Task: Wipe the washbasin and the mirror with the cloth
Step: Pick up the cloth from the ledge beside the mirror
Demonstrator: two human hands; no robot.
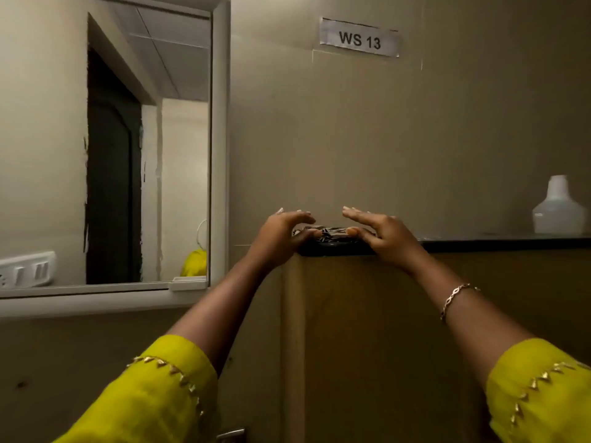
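Observation:
A dark patterned cloth (332,233) lies bunched on a dark ledge (479,243) on top of a tan partition. My left hand (281,233) rests at its left side, fingers spread and arched over it, thumb touching the cloth. My right hand (380,235) is at its right side, fingers stretched flat above it, thumb against the cloth. Neither hand has closed around it. The white-framed mirror (128,139) hangs on the wall to the left. The washbasin is out of view.
A white plastic bottle (558,209) stands on the ledge at the far right. A paper label reading WS 13 (359,38) is stuck high on the wall. The mirror reflects a dark doorway and a switch plate. A metal fitting (232,434) shows at the bottom.

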